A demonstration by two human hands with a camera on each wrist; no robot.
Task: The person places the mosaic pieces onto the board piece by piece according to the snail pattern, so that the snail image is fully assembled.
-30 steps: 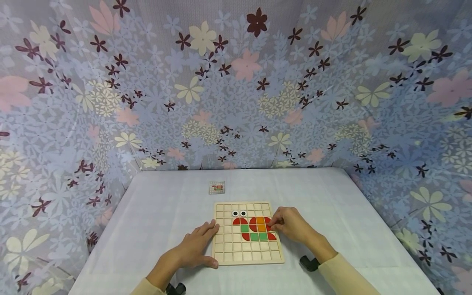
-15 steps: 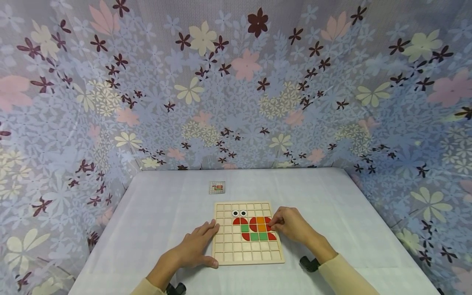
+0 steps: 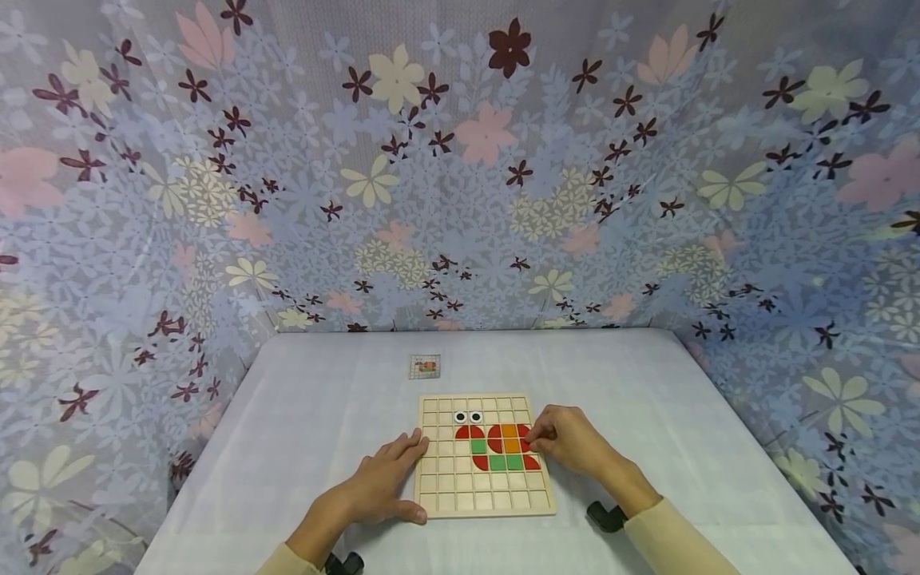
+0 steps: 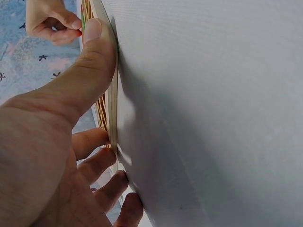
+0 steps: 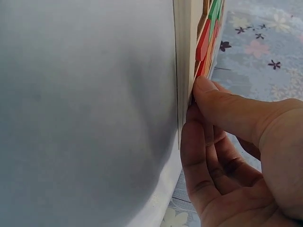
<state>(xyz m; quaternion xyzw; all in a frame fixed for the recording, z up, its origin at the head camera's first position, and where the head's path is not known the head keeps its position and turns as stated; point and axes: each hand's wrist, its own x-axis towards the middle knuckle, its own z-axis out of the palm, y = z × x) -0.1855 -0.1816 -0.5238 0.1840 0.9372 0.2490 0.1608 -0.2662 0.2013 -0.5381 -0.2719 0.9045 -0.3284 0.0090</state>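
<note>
A square wooden grid board [image 3: 474, 501] lies on the table, with red, orange and green tiles and two eye tiles [image 3: 467, 417] in its cells. My left hand [image 3: 377, 483] rests along the board's left side, its fingers extended and the thumb near the front corner. At the right edge, my right hand [image 3: 571, 438] pinches a red quarter-circle tile [image 3: 525, 444] between thumb and fingertips; the fingers partly cover it. The right wrist view shows the thumb [image 5: 227, 106] against the red tiles and other fingers by the board's rim [image 5: 187, 56].
Behind the board lies a small picture card [image 3: 425, 366] printed with a similar coloured figure. A white cloth covers the table [image 3: 323, 399]. Flowered fabric [image 3: 460, 200] hangs at the back and both sides. Black devices [image 3: 606, 517] are worn at the wrists.
Both hands stay in the same places on the board, and the tiles look unchanged. Only the head view has shifted very slightly.
</note>
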